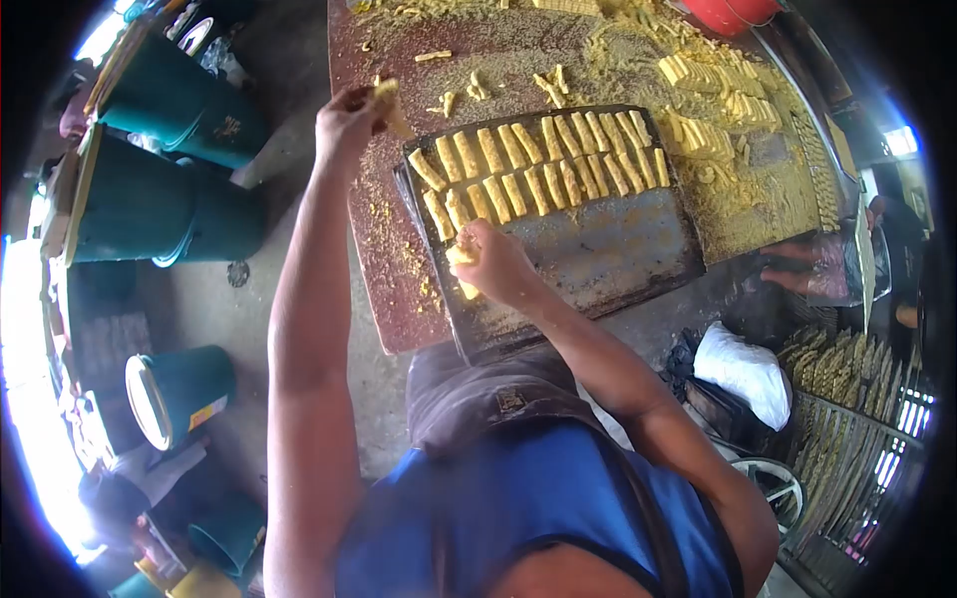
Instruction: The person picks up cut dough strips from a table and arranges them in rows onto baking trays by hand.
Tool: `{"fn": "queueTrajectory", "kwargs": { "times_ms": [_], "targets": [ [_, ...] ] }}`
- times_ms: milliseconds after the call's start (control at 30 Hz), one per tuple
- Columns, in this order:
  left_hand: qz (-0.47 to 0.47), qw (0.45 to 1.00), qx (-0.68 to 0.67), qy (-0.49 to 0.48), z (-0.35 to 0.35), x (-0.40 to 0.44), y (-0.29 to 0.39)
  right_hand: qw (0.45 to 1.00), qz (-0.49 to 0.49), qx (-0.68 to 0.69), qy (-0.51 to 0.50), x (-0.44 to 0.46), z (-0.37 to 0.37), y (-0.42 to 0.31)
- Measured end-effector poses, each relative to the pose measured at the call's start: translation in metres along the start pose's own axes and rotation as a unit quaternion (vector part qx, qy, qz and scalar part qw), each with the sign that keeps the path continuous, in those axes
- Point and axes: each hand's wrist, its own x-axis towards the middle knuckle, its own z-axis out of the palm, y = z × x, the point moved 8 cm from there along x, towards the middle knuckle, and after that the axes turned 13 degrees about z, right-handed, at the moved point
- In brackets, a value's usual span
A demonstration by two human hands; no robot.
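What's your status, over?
Left hand holding yellow piece, left of tray. Right hand over tray, holding another piece. Two rows of sticks on tray. Right forearm partly covers tray.

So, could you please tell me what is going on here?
Someone is handling dough sticks on a dark tray, where two rows lie across the far half and the near part is mostly bare. The right hand holds a yellow piece over the tray's left side, while the left hand holds another piece past the tray, above the table's left edge. More sticks lie farther right on the table.
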Motion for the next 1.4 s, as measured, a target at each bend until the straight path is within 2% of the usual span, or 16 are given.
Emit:
{"fn": "queueTrajectory", "kwargs": {
  "times_ms": [33,100,133,167,200,233,267,367,433,533,700,833,900,1067,1167,1400],
  "targets": [
    [0.005,0.997,-0.059,0.039,-0.007,0.012,-0.008,1.0,0.001,0.001,-0.004,-0.002,0.001,-0.001],
    [0.021,0.997,-0.018,0.067,-0.015,0.018,-0.009,0.995,-0.005,-0.098,-0.023,-0.002,0.004,-0.012],
    [0.084,0.98,0.179,0.031,-0.011,0.007,0.012,0.996,0.025,-0.078,-0.032,-0.007,-0.002,-0.015],
    [0.144,0.919,0.366,-0.008,-0.005,-0.007,0.029,0.996,0.027,-0.08,-0.027,-0.006,-0.003,-0.009],
    [0.239,0.882,0.407,-0.025,0.003,-0.026,0.027,0.999,0.022,-0.038,-0.006,-0.006,-0.006,0.001],
    [0.332,0.872,0.351,-0.074,0.017,-0.062,0.035,1.0,0.016,0.002,0.02,-0.007,-0.012,0.004],
    [0.292,0.878,0.352,-0.14,0.022,-0.091,0.011,0.998,0.032,-0.02,0.059,-0.011,-0.021,0.003],
    [0.374,0.853,0.244,-0.269,0.044,-0.183,0.029,0.993,0.057,-0.009,0.101,-0.008,-0.025,0.013],
    [0.322,0.851,0.265,-0.318,0.048,-0.209,0.029,0.989,0.102,0.022,0.101,-0.003,-0.019,0.02],
    [0.356,0.845,0.249,-0.312,0.046,-0.218,0.031,0.994,0.084,0.026,0.062,-0.006,-0.013,0.006],
    [0.368,0.816,0.279,-0.349,0.045,-0.224,0.019,0.986,0.097,-0.024,0.13,-0.007,-0.023,0.01],
    [0.374,0.818,0.283,-0.334,0.048,-0.22,0.026,0.997,0.046,0.047,0.027,0.007,-0.012,0.023],
    [0.358,0.828,0.291,-0.319,0.05,-0.217,0.019,0.987,0.058,-0.095,0.115,0.001,-0.022,0.017],
    [0.312,0.849,0.299,-0.304,0.053,-0.215,0.018,0.986,0.071,-0.071,0.135,-0.014,-0.044,0.012],
    [0.39,0.813,0.284,-0.325,0.067,-0.217,0.023,0.981,0.116,-0.067,0.137,-0.014,-0.049,0.02],
    [0.388,0.815,0.217,-0.372,0.067,-0.203,0.006,0.975,0.167,-0.014,0.144,-0.016,-0.043,0.026]
  ]
}}
